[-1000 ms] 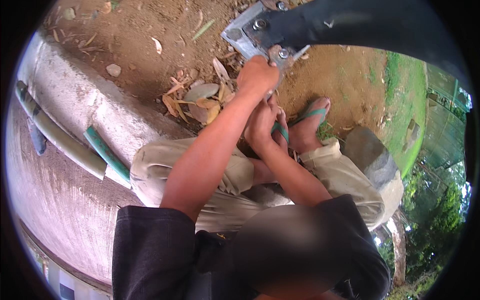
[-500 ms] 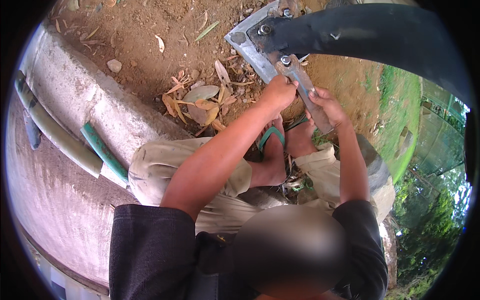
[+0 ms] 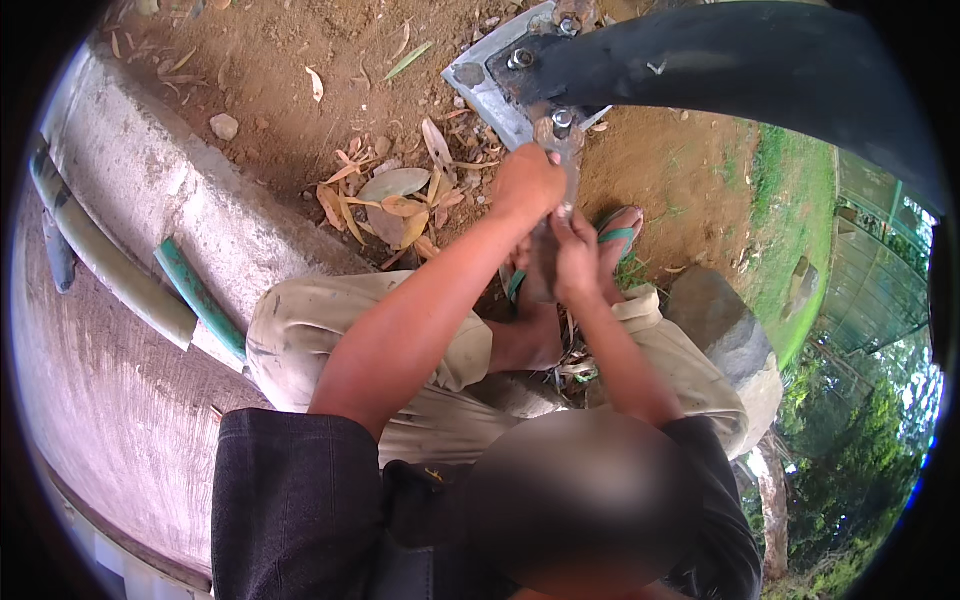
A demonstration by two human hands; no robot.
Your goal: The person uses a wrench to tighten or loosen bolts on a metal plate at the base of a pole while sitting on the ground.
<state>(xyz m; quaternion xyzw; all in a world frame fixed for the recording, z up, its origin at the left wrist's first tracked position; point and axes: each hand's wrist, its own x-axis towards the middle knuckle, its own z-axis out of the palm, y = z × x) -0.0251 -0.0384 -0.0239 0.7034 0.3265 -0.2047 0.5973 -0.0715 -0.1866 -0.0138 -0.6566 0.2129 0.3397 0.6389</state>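
A worn, rusty flat metal bar [image 3: 571, 182] lies with its far end against a bolt nut [image 3: 562, 120] at the near corner of a grey metal base plate [image 3: 500, 112]. My left hand [image 3: 530, 182] is wrapped round the bar just below the nut. Closer to me, my right hand [image 3: 577, 255] grips the lower part of the same bar, its thumb along the side. Both hands hide much of the bar, and its exact shape at the nut is hard to make out. A second nut [image 3: 521, 59] stands on the plate.
A thick black curved pole [image 3: 740, 55] rises from the plate toward the right. Dry leaves [image 3: 395, 195] lie on the soil. At left runs a concrete kerb [image 3: 190, 180] with a green pipe piece [image 3: 200, 295] and a longer pale pipe [image 3: 110, 250]. A rock [image 3: 715, 320] sits right.
The bar's lower end has swung left, toward me, and my right hand has moved left and nearer with it. My left hand has shifted slightly left. The view has drifted a little.
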